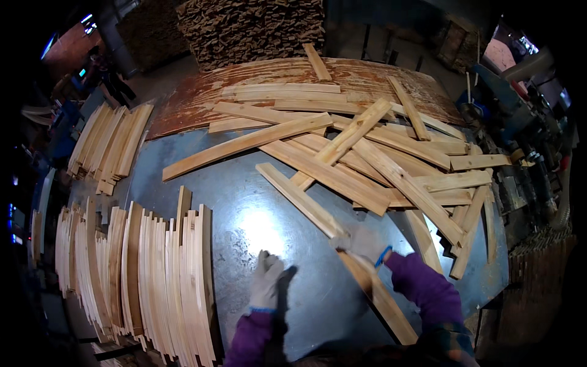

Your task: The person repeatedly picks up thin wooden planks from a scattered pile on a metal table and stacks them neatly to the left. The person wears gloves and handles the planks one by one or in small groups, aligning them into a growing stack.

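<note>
My right hand (362, 243), in a pale glove with a blue cuff edge, is smeared by motion. It appears closed on a light wooden board (388, 309) that slants toward my body. Another board (299, 199) runs from beside this hand toward the far left; whether the two are one piece, I cannot tell. My left hand (266, 282), gloved the same way, hovers over the bare metal tabletop (238, 229). Its fingers are curled and nothing shows in them. Beyond both hands lies a loose heap of boards (348, 168), crossing at many angles.
Boards standing close together form a row (162, 275) along the table's left side, with a smaller bundle (113, 140) farther off. A worn reddish wooden sheet (195, 101) covers the far end. Behind it rises a big lumber stack (251, 30). Another person (109, 76) stands far left; machinery (520, 153) is at right.
</note>
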Available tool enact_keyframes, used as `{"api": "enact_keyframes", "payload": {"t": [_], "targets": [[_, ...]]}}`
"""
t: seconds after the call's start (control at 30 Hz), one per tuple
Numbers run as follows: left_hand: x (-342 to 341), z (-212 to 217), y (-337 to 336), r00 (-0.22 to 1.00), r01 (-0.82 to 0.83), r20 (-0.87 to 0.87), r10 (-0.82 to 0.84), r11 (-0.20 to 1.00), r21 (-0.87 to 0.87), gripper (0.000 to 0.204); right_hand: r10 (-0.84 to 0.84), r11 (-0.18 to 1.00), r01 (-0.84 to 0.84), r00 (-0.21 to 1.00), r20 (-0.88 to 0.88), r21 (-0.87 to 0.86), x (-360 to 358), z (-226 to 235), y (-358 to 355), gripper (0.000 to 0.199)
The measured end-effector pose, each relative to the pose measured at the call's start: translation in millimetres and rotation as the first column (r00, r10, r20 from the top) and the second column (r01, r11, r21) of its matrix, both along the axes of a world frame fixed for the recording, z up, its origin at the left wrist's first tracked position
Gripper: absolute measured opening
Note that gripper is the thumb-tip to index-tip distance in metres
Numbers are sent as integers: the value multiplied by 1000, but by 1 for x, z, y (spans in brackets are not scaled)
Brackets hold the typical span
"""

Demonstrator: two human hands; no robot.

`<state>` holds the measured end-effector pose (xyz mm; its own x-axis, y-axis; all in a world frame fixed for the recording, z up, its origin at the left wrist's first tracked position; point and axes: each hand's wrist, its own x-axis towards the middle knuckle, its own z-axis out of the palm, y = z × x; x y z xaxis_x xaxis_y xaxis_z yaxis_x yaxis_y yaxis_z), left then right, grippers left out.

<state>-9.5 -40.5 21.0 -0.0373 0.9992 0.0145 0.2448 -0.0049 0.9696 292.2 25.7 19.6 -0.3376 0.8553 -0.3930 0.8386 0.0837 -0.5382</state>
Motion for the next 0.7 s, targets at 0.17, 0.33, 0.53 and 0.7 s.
{"api": "enact_keyframes", "payload": {"t": [0.17, 0.33, 0.53, 0.7], "targets": [[47, 0, 59, 486, 88, 713, 505, 784, -615, 29, 540, 675, -535, 827, 154, 507, -64, 28, 28, 34], [0, 2, 65, 682, -32, 602, 416, 839, -544, 33, 63, 850, -269, 906, 419, 454, -117, 68, 284, 67], [-33, -43, 80, 563, 101, 718, 408, 829, -550, 51, 23, 684, -360, 880, 474, 634, -163, -24, 441, 51], [-8, -45, 117, 509, 137, 762, 400, 836, -531, 50, 43, 858, -242, 913, 406, 453, -151, 10, 416, 28]]}}
